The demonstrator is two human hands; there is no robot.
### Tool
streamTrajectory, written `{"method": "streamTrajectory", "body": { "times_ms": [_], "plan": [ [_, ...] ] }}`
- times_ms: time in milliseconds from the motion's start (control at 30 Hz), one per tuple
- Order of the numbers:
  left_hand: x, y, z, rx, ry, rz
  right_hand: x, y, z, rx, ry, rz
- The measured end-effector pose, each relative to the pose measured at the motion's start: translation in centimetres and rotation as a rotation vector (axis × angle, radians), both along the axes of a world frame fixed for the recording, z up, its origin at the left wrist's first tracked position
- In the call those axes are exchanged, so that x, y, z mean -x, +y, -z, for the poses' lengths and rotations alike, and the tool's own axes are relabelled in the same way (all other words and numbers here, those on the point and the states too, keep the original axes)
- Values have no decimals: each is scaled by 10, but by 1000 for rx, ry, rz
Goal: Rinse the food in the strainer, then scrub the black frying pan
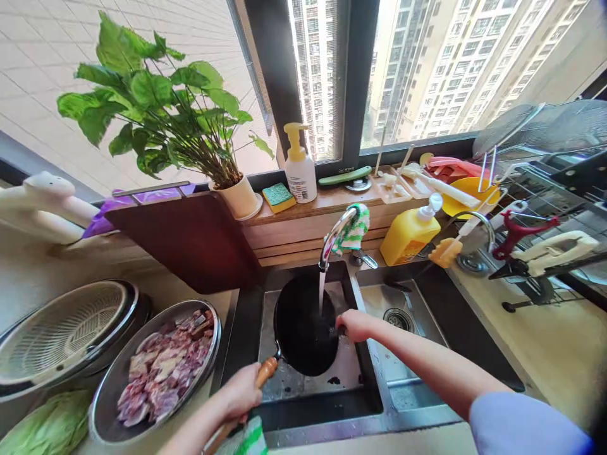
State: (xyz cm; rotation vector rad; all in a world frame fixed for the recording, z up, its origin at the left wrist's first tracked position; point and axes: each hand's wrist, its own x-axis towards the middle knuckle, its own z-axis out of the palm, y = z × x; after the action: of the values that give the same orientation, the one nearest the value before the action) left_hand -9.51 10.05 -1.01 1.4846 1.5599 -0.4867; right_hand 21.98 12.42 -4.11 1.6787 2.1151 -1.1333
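A black wok point(303, 322) is tilted in the left sink basin point(279, 382), under water running from the curved faucet point(332, 237). My left hand point(239, 392) is wrapped round the wok's wooden handle point(266, 371). At the wok's right side, my right hand point(356, 325) is closed on something small and dark; against the black wok I cannot make out what it is. A green-and-white striped cloth point(355, 230) hangs over the faucet's end. Below my left hand shows part of another striped cloth point(253, 437).
Left of the sink stand a metal bowl of raw meat pieces point(164, 373), a strainer basket point(71, 335) and a cabbage point(52, 423). A dark cutting board point(190, 234) leans behind. A yellow bottle point(408, 237) and crowded dish rack point(550, 215) are at right. A potted plant point(234, 196) stands on the ledge.
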Motion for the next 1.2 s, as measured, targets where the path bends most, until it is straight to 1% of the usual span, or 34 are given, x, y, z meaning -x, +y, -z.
{"method": "streamTrajectory", "body": {
  "times_ms": [67, 100, 133, 167, 233, 267, 300, 333, 367, 400, 433, 500, 533, 567, 633, 700, 733, 767, 800, 833, 867, 933, 967, 1067, 1133, 1200],
  "plan": [
    [0, 7, -27, -69, 161, 150, -28, -16, -17, -142, 56, 88],
    [1, 8, -38, -100, 204, 199, -43, -26, -20, -209, 83, 157],
    [3, 9, -49, -128, 235, 241, -59, -37, -19, -256, 98, 234],
    [5, 9, -58, -148, 256, 270, -73, -48, -13, -271, 92, 305],
    [9, 6, -76, -183, 287, 312, -94, -68, 6, -218, -18, 417],
    [10, 4, -84, -200, 315, 345, -99, -76, 17, -188, -86, 456],
    [11, 2, -92, -219, 349, 380, -100, -82, 26, -183, -109, 487],
    [12, -1, -100, -241, 384, 413, -96, -85, 33, -202, -64, 520],
    [12, -5, -106, -259, 420, 439, -89, -84, 36, -227, 59, 565],
    [11, -9, -112, -267, 445, 447, -78, -79, 36, -225, 260, 638],
    [10, -14, -117, -259, 459, 422, -64, -70, 33, -181, 496, 721],
    [8, -25, -123, -202, 442, 269, -33, -41, 19, -11, 891, 898],
    [6, -32, -123, -155, 411, 161, -17, -21, 10, 60, 990, 945],
    [3, -40, -122, -108, 358, 41, -2, -1, 2, 93, 1041, 964],
    [-3, -59, -113, -24, 190, -190, 22, 38, -12, 102, 1081, 974],
    [-10, -78, -95, 47, -26, -396, 36, 65, -21, 98, 1102, 987],
    [-14, -88, -84, 82, -126, -498, 38, 71, -24, 94, 1103, 989],
    [-19, -98, -71, 117, -228, -593, 37, 71, -26, 89, 1096, 989],
    [-23, -107, -58, 153, -312, -686, 33, 64, -26, 81, 1084, 986],
    [-29, -116, -44, 185, -387, -767, 28, 51, -25, 74, 1071, 977],
    [-35, -124, -32, 213, -458, -836, 22, 33, -22, 67, 1056, 960],
    [-52, -136, -9, 234, -573, -957, 11, -15, -13, 100, 1023, 909],
    [-62, -140, 1, 224, -627, -1004, 8, -42, -7, 152, 995, 880],
    [-99, -142, 25, 143, -764, -1080, 13, -115, 13, 579, 823, 812],
    [-125, -136, 39, 107, -834, -1126, 25, -148, 20, 807, 858, 735],
    [-148, -130, 53, 64, -923, -1191, 39, -166, 21, 931, 975, 705]
  ]
}}
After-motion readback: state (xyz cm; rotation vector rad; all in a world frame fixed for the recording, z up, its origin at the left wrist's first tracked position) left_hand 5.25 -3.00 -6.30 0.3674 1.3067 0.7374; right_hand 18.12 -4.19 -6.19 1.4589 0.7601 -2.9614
